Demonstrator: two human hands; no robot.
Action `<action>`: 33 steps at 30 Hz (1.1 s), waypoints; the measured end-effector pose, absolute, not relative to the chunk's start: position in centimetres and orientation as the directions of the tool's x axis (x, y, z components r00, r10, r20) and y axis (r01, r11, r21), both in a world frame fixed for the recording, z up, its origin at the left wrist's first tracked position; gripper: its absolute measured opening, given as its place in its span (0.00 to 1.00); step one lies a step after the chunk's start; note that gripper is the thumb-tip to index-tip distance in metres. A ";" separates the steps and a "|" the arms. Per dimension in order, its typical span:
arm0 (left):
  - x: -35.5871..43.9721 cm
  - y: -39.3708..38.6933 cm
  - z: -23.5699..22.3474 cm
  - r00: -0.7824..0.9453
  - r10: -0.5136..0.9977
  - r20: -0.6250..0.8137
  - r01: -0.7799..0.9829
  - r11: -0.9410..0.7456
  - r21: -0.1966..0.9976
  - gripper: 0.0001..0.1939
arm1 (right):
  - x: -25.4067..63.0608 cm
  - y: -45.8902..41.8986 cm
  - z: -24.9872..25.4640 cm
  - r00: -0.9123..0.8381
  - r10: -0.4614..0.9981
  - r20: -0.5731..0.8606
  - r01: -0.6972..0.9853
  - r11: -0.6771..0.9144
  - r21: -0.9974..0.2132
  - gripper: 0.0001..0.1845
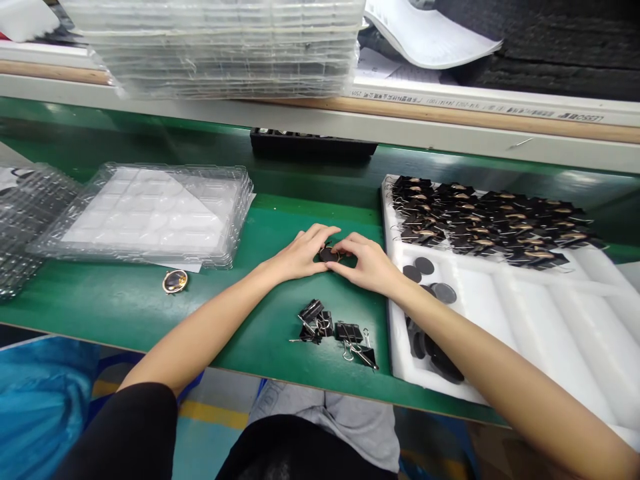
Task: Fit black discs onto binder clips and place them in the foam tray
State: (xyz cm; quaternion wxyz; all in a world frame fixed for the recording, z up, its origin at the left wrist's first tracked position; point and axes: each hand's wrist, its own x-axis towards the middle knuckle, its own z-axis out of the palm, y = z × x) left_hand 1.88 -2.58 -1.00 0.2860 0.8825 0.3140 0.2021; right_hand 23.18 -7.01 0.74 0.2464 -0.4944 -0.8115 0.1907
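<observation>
Between my two hands is a small dark round piece with a gold-coloured edge, like a watch case (329, 254). The fingers and thumb of my left hand (303, 253) close around its left side. My right hand (367, 265) pinches its right side, and the fingers partly hide it. Several black binder clips (349, 331) lie loose on the green table (270, 313), nearer my body. A gold-rimmed watch case (175, 282) with a dark face rests farther left, apart from both hands.
At right, a white foam tray (480, 293) holds rows of black binder clips (480, 220) clamped on pieces, plus several black discs (443, 292) partly under my right forearm. Clear plastic trays (150, 217) lie at left. A shelf edge (425, 123) with stacked trays (225, 47) crosses the back.
</observation>
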 end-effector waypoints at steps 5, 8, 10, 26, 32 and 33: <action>1.9 -2.6 -0.9 0.721 0.666 0.191 0.433 -0.648 0.627 0.37 | 23.4 -6.6 0.9 -0.338 0.923 0.185 0.729 0.381 -0.569 0.20; 1.9 -2.7 -0.8 0.720 0.668 0.190 0.437 -0.649 0.623 0.37 | 23.8 -6.1 0.5 -0.256 0.943 0.212 0.726 0.333 -0.602 0.11; 1.9 -2.7 -0.8 0.720 0.668 0.187 0.438 -0.647 0.624 0.37 | 24.0 -5.9 0.1 -0.190 0.949 0.250 0.731 0.307 -0.610 0.06; 1.9 -2.6 -1.0 0.722 0.666 0.187 0.438 -0.650 0.621 0.37 | 23.5 -7.0 0.3 -0.465 0.843 0.270 0.722 0.537 -0.437 0.11; 1.9 -2.5 -1.1 0.726 0.657 0.204 0.430 -0.664 0.611 0.36 | 23.6 -7.2 0.7 -0.510 0.816 0.274 0.719 0.579 -0.385 0.16; 1.9 -2.5 -1.1 0.731 0.651 0.205 0.427 -0.671 0.607 0.36 | 23.7 -7.2 0.8 -0.536 0.806 0.251 0.706 0.591 -0.391 0.17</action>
